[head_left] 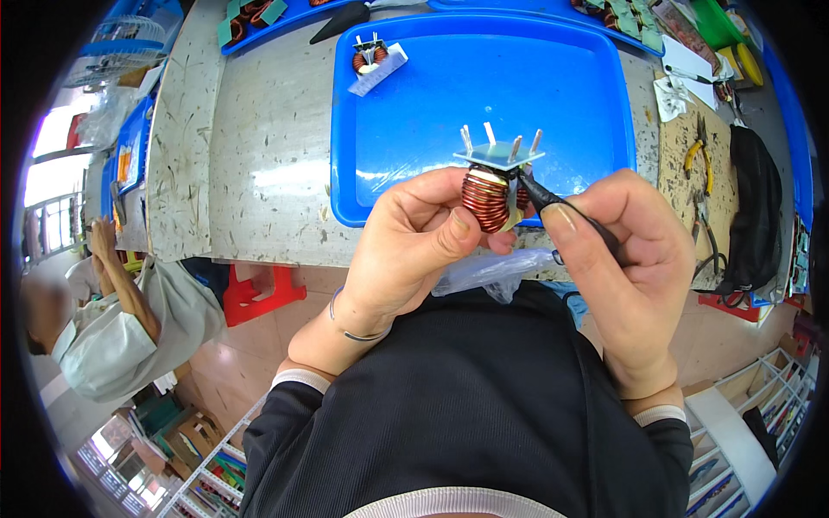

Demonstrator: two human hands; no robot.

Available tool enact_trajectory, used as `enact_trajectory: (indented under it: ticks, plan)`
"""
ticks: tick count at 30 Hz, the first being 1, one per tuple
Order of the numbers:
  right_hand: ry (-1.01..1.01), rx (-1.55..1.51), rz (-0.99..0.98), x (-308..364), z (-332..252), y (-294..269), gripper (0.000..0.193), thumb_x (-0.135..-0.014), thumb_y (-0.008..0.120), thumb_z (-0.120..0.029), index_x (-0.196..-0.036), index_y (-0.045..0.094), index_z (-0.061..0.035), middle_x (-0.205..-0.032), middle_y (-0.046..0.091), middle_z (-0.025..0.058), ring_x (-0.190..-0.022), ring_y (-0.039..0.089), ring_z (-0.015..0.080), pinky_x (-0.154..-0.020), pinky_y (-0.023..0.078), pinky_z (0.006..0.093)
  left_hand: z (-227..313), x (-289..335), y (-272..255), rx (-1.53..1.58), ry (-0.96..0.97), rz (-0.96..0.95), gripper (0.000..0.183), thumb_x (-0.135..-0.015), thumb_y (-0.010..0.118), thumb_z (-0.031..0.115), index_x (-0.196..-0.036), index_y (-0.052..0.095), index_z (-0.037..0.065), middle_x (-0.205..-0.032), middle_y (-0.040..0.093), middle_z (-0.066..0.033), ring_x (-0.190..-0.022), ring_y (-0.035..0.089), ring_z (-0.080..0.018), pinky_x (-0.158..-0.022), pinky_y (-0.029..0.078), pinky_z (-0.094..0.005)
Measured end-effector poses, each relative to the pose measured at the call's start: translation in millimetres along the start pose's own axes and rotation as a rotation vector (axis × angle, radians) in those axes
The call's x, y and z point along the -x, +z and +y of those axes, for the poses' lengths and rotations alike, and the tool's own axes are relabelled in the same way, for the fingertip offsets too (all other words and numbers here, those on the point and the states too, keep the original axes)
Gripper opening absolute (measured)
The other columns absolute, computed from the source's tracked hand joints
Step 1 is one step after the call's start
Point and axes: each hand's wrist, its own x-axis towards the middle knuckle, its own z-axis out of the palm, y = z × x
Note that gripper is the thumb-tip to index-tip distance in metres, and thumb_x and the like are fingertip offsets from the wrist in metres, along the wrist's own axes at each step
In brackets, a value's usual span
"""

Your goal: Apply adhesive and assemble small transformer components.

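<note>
My left hand [413, 235] grips a copper-wound toroidal coil [485, 204] between thumb and fingers, just above the near edge of a blue tray [339, 155]. A small green board [498, 156] sits on top of the coil, with several silver pins standing up from it. In my right hand [637, 263] is a black tapered tool [541, 193], its exact kind unclear. The tool's narrow tip meets the coil just under the board's right side. Another coil assembly [370, 59] with a pale strip against it lies in the tray's far left corner.
Pliers with yellow handles [696, 160] and a second hand tool [706, 229] lie on the board at right, beside a black pouch [751, 207]. More blue trays with coils stand at the back. Clear plastic film [492, 274] hangs at the near edge. A co-worker [134, 319] sits at left.
</note>
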Motion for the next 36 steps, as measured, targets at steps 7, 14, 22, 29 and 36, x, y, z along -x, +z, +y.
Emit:
enact_trajectory:
  ticks: [7,14,22,29,36]
  plan:
    - [0.052,0.034,-0.009,0.4,0.7,-6.5,0.007,-0.080,0.056,0.001,-0.079,0.049,-0.0016,-0.070,0.050,-0.0027,-0.063,0.043,-0.0002,-0.054,0.031,0.0142,0.2,-1.2,0.2,-0.035,0.024,0.017,0.040,-0.077,0.063,0.023,-0.104,0.053,-0.005,-0.093,0.059,-0.0097,-0.077,0.056,-0.0133,-0.075,0.046,-0.0268]
    - [0.055,0.046,0.011,0.7,-1.7,-6.4,0.007,-0.080,0.055,0.002,-0.078,0.049,-0.0015,-0.069,0.051,-0.0029,-0.061,0.042,-0.0009,-0.053,0.030,0.0143,-0.7,-0.5,1.2,-0.014,0.042,0.031,0.039,-0.077,0.064,0.021,-0.104,0.053,-0.005,-0.095,0.060,-0.0110,-0.079,0.057,-0.0141,-0.074,0.046,-0.0269]
    - [0.065,0.021,0.025,1.3,0.9,-6.6,0.007,-0.080,0.055,0.001,-0.078,0.049,-0.0017,-0.070,0.051,-0.0027,-0.062,0.042,-0.0007,-0.053,0.030,0.0146,0.5,0.0,-0.2,-0.077,0.001,-0.004,0.042,-0.080,0.058,0.031,-0.103,0.054,-0.003,-0.094,0.060,-0.0102,-0.078,0.056,-0.0128,-0.075,0.045,-0.0265]
    - [0.021,0.005,-0.006,1.5,1.1,-5.4,0.007,-0.080,0.055,0.002,-0.079,0.049,-0.0016,-0.071,0.051,-0.0020,-0.064,0.043,0.0002,-0.055,0.031,0.0147,1.4,0.4,2.6,-0.077,-0.093,0.043,0.061,-0.072,0.066,0.036,-0.112,0.045,-0.006,-0.114,0.049,-0.0183,-0.079,0.056,-0.0183,-0.069,0.047,-0.0295]
    - [-0.002,-0.049,0.010,0.3,0.9,-0.6,0.007,-0.080,0.054,0.002,-0.078,0.049,-0.0016,-0.071,0.050,-0.0022,-0.064,0.043,0.0004,-0.055,0.031,0.0149,-0.7,-0.1,2.1,-0.051,-0.034,0.003,0.043,-0.079,0.058,0.033,-0.103,0.054,-0.003,-0.091,0.060,-0.0079,-0.077,0.055,-0.0125,-0.074,0.045,-0.0266]
